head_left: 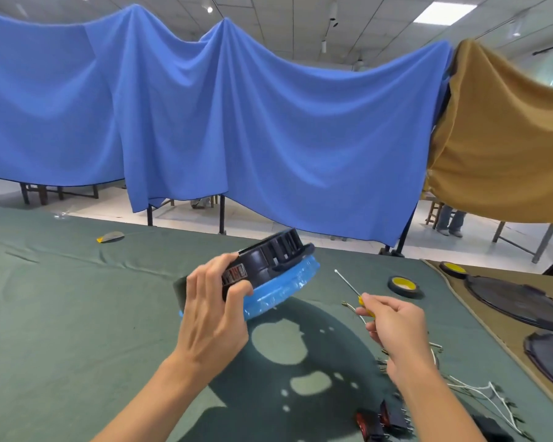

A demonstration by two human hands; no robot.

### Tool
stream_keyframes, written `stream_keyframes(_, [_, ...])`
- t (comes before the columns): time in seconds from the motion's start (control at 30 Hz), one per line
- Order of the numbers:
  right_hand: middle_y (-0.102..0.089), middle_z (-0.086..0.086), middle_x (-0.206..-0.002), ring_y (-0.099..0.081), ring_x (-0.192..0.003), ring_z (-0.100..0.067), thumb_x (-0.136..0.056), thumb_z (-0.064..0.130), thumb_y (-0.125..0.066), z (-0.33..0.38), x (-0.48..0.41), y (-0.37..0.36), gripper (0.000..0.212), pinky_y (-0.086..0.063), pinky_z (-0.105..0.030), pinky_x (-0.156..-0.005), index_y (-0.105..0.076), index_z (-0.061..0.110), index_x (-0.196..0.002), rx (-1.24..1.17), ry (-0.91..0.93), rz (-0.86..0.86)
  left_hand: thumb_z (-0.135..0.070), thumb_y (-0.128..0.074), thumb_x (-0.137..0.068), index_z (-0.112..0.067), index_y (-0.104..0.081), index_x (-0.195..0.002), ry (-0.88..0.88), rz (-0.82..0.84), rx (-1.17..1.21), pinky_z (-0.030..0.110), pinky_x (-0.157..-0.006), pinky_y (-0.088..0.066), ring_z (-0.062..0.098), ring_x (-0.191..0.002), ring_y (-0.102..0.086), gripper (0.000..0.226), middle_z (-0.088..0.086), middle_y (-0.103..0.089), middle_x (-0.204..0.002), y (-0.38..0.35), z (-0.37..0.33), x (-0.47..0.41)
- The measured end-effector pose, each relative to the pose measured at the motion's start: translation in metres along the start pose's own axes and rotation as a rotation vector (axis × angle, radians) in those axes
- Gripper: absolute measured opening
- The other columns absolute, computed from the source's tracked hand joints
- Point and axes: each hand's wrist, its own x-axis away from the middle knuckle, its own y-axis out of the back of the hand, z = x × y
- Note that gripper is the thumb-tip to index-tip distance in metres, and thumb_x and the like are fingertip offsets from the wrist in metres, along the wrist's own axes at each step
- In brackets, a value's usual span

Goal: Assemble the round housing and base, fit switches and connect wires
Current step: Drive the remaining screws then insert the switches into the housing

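Round housing, black and slotted, seated on its blue-wrapped base, left of centre. The left hand grips its near-left rim, thumb on the side label and fingers curled over the edge. The pair is tilted and, judging by the shadow cast on the green table cloth, held clear of it. The right hand, to the right and apart from the housing, pinches the yellow handle of a thin screwdriver. The shaft's long axis runs far-left, tip aimed towards the base's right edge but not touching it. Wires and switches lie near-right, closer to the right hand.
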Motion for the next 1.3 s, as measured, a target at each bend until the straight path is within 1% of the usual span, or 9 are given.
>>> stream_keyframes(0.17, [-0.072,-0.004,-0.073,-0.053,-0.060,-0.016,-0.092,0.018,-0.062,0.000,-0.002,0.002,0.015,-0.050,-0.039,-0.072,-0.070,0.010,-0.082,0.001,-0.025,-0.013,-0.004,-0.026,-0.099,-0.007,-0.046,-0.099,-0.138,0.065,0.045,0.046,-0.098,-0.038,0.040,-0.110,-0.047,0.020,0.021,-0.043,-0.125,-0.014,-0.010,0.020])
stream_keyframes(0.33, [-0.069,-0.006,-0.084,-0.057,-0.060,-0.015,-0.099,0.019,-0.051,-0.003,-0.002,-0.002,0.013,-0.053,-0.031,-0.060,-0.061,0.011,-0.094,0.005,-0.017,0.077,-0.003,-0.044,-0.080,-0.005,-0.048,-0.113,-0.302,0.208,0.112,0.041,-0.102,-0.041,0.034,-0.115,-0.052,0.034,0.015,-0.047,-0.128,-0.017,-0.012,0.031])
stream_keyframes(0.47, [-0.068,-0.007,-0.088,-0.061,-0.073,-0.018,-0.101,0.021,-0.046,-0.009,0.002,-0.014,0.012,-0.055,-0.037,-0.074,-0.054,0.015,-0.095,0.068,0.041,0.168,-0.036,-0.078,-0.074,-0.007,-0.047,-0.127,-0.318,0.327,0.075,0.037,-0.103,-0.037,0.028,-0.120,-0.049,0.068,0.009,-0.046,-0.134,-0.016,-0.012,0.043])
stream_keyframes(0.6, [-0.062,-0.004,-0.096,-0.060,-0.093,-0.021,-0.099,0.026,-0.046,-0.018,0.010,-0.026,0.011,-0.051,-0.048,-0.091,-0.053,0.019,-0.093,0.179,0.068,0.197,-0.063,-0.074,-0.072,-0.009,-0.043,-0.136,-0.295,0.427,0.008,0.034,-0.102,-0.034,0.024,-0.119,-0.046,0.090,0.004,-0.044,-0.137,-0.015,-0.009,0.047])
stream_keyframes(0.83, [-0.064,-0.004,-0.096,-0.062,-0.095,-0.023,-0.098,0.026,-0.047,-0.021,0.016,-0.032,0.014,-0.053,-0.048,-0.089,-0.056,0.018,-0.090,0.244,0.045,0.222,-0.052,-0.053,-0.090,-0.014,-0.054,-0.131,-0.173,0.505,0.037,0.034,-0.096,-0.034,0.021,-0.113,-0.049,0.055,0.001,-0.056,-0.128,-0.013,-0.013,0.051])
stream_keyframes(0.93, [-0.065,-0.006,-0.098,-0.065,-0.092,-0.024,-0.097,0.025,-0.047,-0.020,0.021,-0.035,0.015,-0.057,-0.045,-0.082,-0.056,0.016,-0.089,0.248,0.047,0.229,-0.046,-0.053,-0.093,-0.014,-0.065,-0.114,-0.127,0.411,-0.002,0.036,-0.088,-0.037,0.021,-0.104,-0.054,0.040,-0.002,-0.062,-0.113,-0.015,-0.016,0.046])
stream_keyframes(1.03, [-0.066,-0.008,-0.100,-0.070,-0.087,-0.025,-0.100,0.022,-0.046,-0.015,0.029,-0.038,0.015,-0.062,-0.037,-0.069,-0.055,0.015,-0.091,0.174,-0.029,0.370,-0.036,-0.054,-0.092,-0.014,-0.070,-0.092,-0.092,0.311,-0.097,0.038,-0.079,-0.040,0.024,-0.087,-0.062,0.027,-0.001,-0.067,-0.095,-0.017,-0.023,0.035])
stream_keyframes(1.17, [-0.066,-0.007,-0.098,-0.072,-0.081,-0.023,-0.102,0.022,-0.044,-0.005,0.034,-0.032,0.015,-0.061,-0.029,-0.067,-0.055,0.013,-0.096,0.183,-0.060,0.514,-0.030,-0.048,-0.092,-0.015,-0.066,-0.078,-0.011,0.361,-0.206,0.039,-0.073,-0.039,0.025,-0.073,-0.060,0.028,0.000,-0.064,-0.077,-0.020,-0.045,0.026])
stream_keyframes(1.3, [-0.066,-0.007,-0.094,-0.070,-0.085,-0.022,-0.101,0.024,-0.043,-0.003,0.027,-0.021,0.015,-0.060,-0.033,-0.073,-0.051,0.015,-0.093,0.285,-0.016,0.411,-0.029,-0.057,-0.089,-0.015,-0.066,-0.071,0.114,0.447,-0.285,0.041,-0.067,-0.045,0.026,-0.064,-0.059,0.024,0.002,-0.062,-0.067,-0.028,-0.068,0.013])
